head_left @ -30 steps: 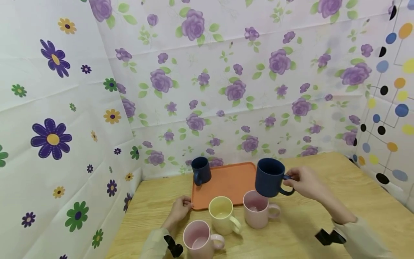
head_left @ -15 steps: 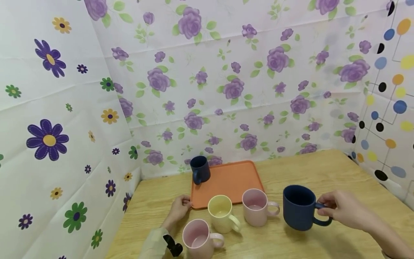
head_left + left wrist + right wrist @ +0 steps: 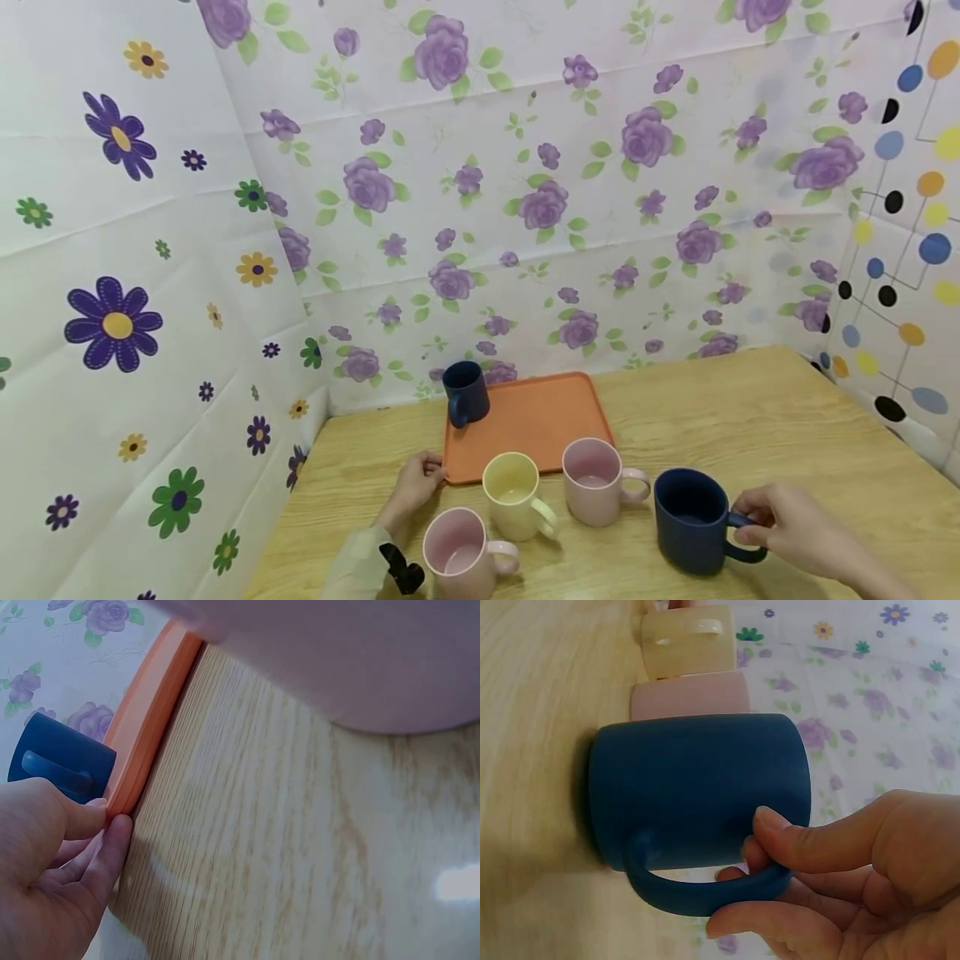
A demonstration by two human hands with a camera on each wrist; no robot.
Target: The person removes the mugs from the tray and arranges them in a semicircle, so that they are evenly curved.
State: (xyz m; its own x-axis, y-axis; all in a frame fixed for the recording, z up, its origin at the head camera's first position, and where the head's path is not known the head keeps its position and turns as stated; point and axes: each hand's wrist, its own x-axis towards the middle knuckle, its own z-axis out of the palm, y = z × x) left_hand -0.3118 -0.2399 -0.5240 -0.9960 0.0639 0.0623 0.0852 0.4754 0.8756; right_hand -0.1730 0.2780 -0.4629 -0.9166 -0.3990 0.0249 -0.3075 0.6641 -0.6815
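My right hand (image 3: 791,529) pinches the handle of a dark blue mug (image 3: 690,525) at the right front of the table, thumb on top of the handle. In the right wrist view the blue mug (image 3: 705,787) stands upright, its base right at the wood. My left hand (image 3: 415,487) holds the near left corner of an orange tray (image 3: 540,425); in the left wrist view its thumb and fingertips (image 3: 116,832) meet at the tray's rim. A second blue mug (image 3: 467,396) sits upright on the tray's far left corner.
In front of the tray stand a pink mug (image 3: 592,492), a yellow mug (image 3: 510,500) and another pink mug (image 3: 457,554), close to one another. All are on the wooden table (image 3: 720,408). Flower-printed cloth (image 3: 525,275) hangs behind and at the left.
My right hand has carried the blue mug from over the tray's near right corner, rightward and down to the table beside the pink mug. My left hand has stayed at the tray corner.
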